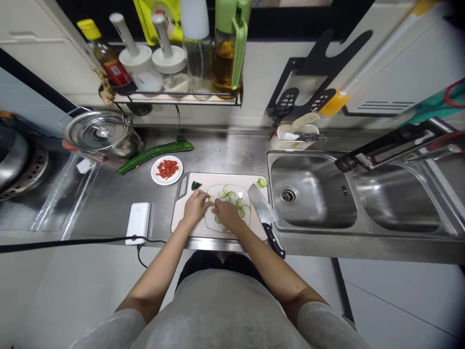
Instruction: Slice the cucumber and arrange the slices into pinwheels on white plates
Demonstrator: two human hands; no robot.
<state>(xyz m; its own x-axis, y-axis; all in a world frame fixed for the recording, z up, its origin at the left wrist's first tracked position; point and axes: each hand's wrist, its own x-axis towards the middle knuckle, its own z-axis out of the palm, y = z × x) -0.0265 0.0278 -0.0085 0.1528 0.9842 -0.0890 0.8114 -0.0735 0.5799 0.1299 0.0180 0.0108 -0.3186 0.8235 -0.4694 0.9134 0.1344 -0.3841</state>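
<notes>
A clear plate (232, 190) lies on the pale cutting board (181, 213), with cucumber slices (231, 195) set in curved patterns on it. At the plate's left side, my left hand (196, 207) has its fingertips together at the edge of a cucumber slice. My right hand (227, 214) reaches over the plate, its fingers curled in close beside the left fingertips; what they hold is hidden. A dark green cucumber end (196, 185) sits on the board above my left hand. More slices (262, 182) are stacked at the board's upper right corner.
A kitchen knife (262, 203) lies across the board's right edge, handle toward me. Left of the board are a saucer of chopped red pieces (167, 169), a whole cucumber (156, 156), a white power bank (138, 220) and a lidded pot (103, 135). The sink (314, 194) is at right.
</notes>
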